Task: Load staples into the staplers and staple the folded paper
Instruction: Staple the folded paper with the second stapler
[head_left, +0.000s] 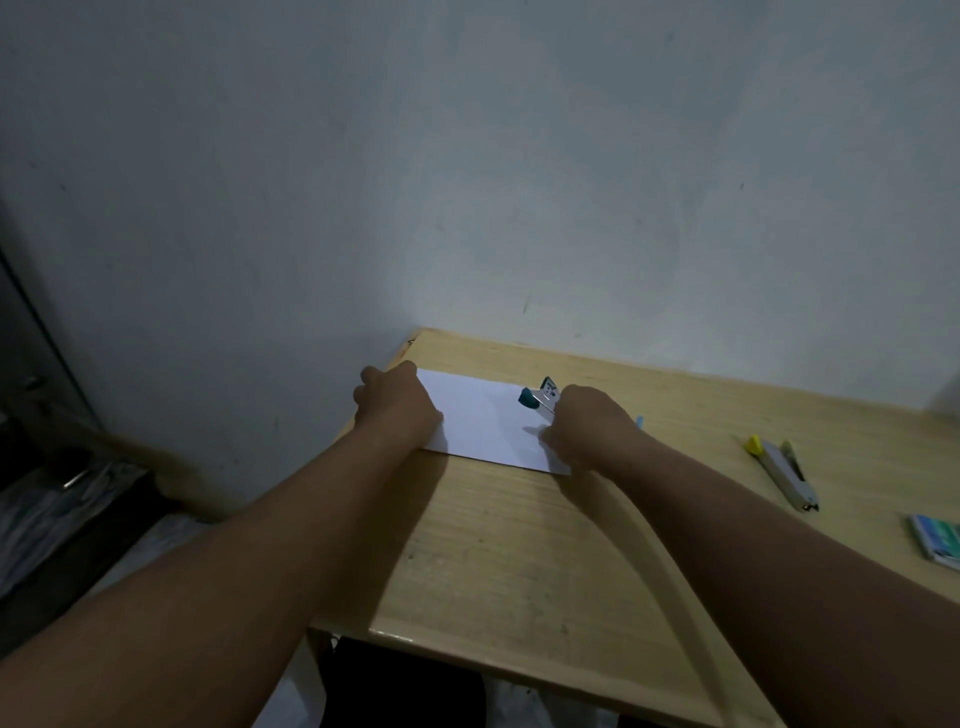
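White folded paper (483, 423) lies on the table (545, 545); I see my left hand (397, 405) curled over its left edge, my right hand (592, 428) gripping a teal stapler (532, 397) at its right end.

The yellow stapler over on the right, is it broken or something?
Probably not broken. The yellow-tipped stapler lies on the table with its top swung apart from its base, likely opened for loading staples. The right hand is working another, teal stapler at the paper.
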